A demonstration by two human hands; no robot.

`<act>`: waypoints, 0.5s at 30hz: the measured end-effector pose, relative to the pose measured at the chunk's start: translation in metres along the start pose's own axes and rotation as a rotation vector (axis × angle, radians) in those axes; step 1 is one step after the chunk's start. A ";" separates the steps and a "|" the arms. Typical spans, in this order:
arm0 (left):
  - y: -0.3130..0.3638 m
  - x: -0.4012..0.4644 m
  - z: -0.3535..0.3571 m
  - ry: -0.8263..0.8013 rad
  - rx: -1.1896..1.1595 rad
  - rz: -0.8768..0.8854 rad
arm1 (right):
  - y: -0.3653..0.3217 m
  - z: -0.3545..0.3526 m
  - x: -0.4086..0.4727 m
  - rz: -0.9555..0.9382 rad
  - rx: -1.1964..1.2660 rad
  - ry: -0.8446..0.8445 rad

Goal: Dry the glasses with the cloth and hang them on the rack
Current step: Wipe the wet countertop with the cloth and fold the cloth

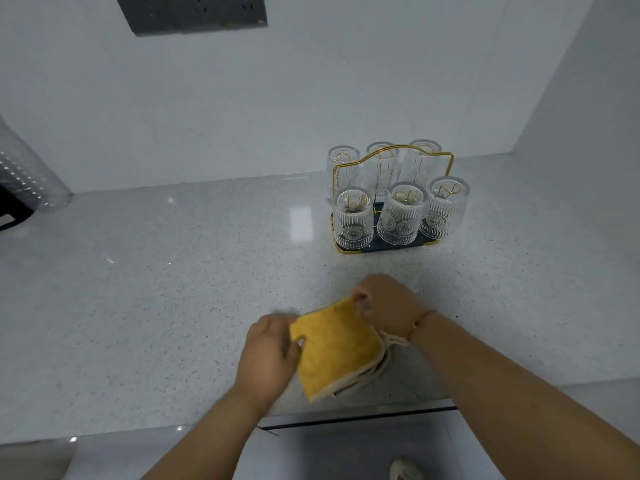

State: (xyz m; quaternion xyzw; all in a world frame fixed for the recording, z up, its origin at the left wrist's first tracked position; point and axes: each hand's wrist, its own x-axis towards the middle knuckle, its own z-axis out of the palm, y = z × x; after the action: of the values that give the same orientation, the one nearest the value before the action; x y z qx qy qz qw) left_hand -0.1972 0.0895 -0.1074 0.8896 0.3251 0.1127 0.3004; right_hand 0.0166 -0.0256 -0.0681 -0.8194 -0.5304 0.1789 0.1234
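Near the front edge of the speckled tabletop (173, 271), two hands hold up a yellow cloth (334, 348). The left hand (268, 355) has its fingers curled round the cloth's left corner, and its fingertips are hidden behind the cloth. The right hand (384, 303) pinches the top corner between thumb and finger. A pale edge and some loose strings (381, 358) hang from the cloth's right side, partly tucked under the right wrist.

Farther back on the right stands a gold wire rack (393, 199). Six clear glasses (353, 216) hang on it upside down, three in front and three behind. The back ones are blurry through the front ones, so their patterns are hard to see.

At the far left, a clear ribbed thing (27, 174) is cut off by the picture's edge. A dark plate (194, 12) on the wall is cut off at the top. A small pale thing (405, 471) at the bottom is too blurry to name.
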 end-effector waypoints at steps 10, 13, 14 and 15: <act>0.013 0.034 0.002 -0.218 -0.257 -0.276 | 0.001 0.014 0.017 0.021 0.017 -0.186; 0.022 0.037 -0.008 -0.304 -0.356 -0.276 | 0.007 0.002 0.004 0.029 0.258 -0.234; 0.027 0.039 -0.012 -0.310 -0.381 -0.257 | 0.009 -0.003 0.000 0.023 0.291 -0.230; 0.033 0.041 -0.018 -0.298 -0.409 -0.238 | 0.010 -0.010 -0.003 0.014 0.320 -0.202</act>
State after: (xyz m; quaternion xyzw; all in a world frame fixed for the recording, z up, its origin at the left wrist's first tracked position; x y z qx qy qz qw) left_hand -0.1560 0.1044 -0.0730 0.7729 0.3501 0.0076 0.5292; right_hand 0.0281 -0.0326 -0.0622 -0.7709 -0.4993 0.3429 0.1970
